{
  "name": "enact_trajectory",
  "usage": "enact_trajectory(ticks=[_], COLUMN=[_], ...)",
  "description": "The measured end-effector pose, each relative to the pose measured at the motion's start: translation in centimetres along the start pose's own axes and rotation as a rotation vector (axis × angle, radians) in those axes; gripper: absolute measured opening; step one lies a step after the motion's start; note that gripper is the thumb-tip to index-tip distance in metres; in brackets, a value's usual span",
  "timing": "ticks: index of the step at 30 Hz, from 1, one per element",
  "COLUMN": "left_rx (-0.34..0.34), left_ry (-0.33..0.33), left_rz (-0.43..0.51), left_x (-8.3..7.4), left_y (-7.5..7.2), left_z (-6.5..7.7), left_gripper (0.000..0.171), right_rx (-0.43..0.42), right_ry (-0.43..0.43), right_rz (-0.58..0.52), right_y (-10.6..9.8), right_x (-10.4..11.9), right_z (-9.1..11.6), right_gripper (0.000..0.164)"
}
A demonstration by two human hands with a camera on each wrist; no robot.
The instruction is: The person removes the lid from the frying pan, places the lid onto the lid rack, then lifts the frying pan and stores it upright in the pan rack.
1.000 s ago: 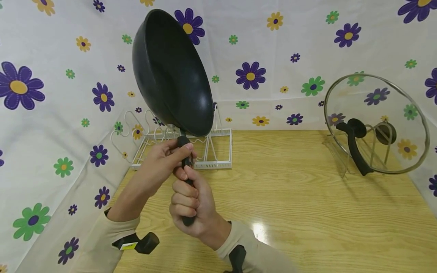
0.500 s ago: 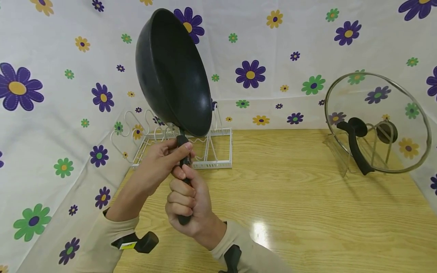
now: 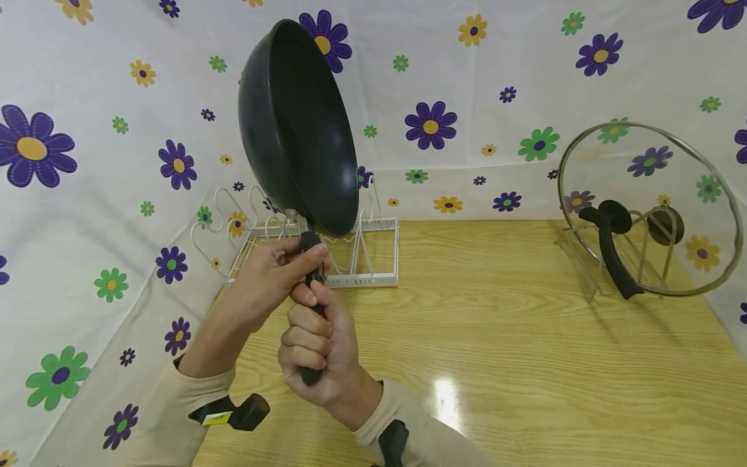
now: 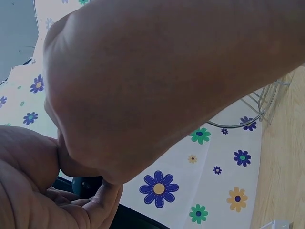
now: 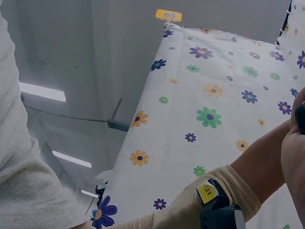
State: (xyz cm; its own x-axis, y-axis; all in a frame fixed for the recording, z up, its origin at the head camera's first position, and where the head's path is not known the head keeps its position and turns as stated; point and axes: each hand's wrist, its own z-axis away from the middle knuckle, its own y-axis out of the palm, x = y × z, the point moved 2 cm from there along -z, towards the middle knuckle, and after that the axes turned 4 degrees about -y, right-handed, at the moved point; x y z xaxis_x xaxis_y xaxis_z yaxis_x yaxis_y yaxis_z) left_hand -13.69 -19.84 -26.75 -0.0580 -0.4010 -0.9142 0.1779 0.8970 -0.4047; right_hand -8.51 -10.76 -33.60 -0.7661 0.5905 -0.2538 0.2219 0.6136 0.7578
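Note:
A black wok [image 3: 312, 130] is held up at the left of the head view, its bowl raised and its dark inside turned toward the right. My right hand [image 3: 318, 344] grips the lower part of its black handle, fingers wrapped round it and the handle's end poking out below. Just above, my left hand [image 3: 268, 275] pinches the upper handle near the bowl, thumb laid across the front. In the left wrist view a hand [image 4: 119, 95] fills most of the picture and hides much of the handle. The right wrist view shows mainly the left forearm and sleeve [image 5: 190, 202].
Behind the wok, a white wire rack [image 3: 367, 280] stands on the wooden table [image 3: 496, 350]. At the right, a glass lid [image 3: 650, 123] with a black knob and handle leans upright in a wire stand [image 3: 592, 285]. Flower-printed sheets [image 3: 467, 78] wall the back and sides.
The wok's bowl has turned slightly, showing more of its outside and a narrower opening. My right hand has shifted a little left with the handle's end; both grips stay the same.

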Motion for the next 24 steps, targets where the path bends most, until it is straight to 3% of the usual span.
enact_trajectory(ticks=[12, 24], left_rx=[-0.040, 0.001], left_ry=[-0.001, -0.030], left_rz=[-0.062, -0.108], left_x=[0.7, 1.0], left_y=[0.0, 0.0], left_z=[-0.4, -0.6], left_gripper=[0.031, 0.033], right_rx=[0.003, -0.005], right_ry=[-0.019, -0.050], right_rz=[-0.032, -0.021], right_y=[-0.5, -1.2], right_x=[0.2, 0.1], right_z=[0.1, 0.1], right_gripper=[0.027, 0.030])
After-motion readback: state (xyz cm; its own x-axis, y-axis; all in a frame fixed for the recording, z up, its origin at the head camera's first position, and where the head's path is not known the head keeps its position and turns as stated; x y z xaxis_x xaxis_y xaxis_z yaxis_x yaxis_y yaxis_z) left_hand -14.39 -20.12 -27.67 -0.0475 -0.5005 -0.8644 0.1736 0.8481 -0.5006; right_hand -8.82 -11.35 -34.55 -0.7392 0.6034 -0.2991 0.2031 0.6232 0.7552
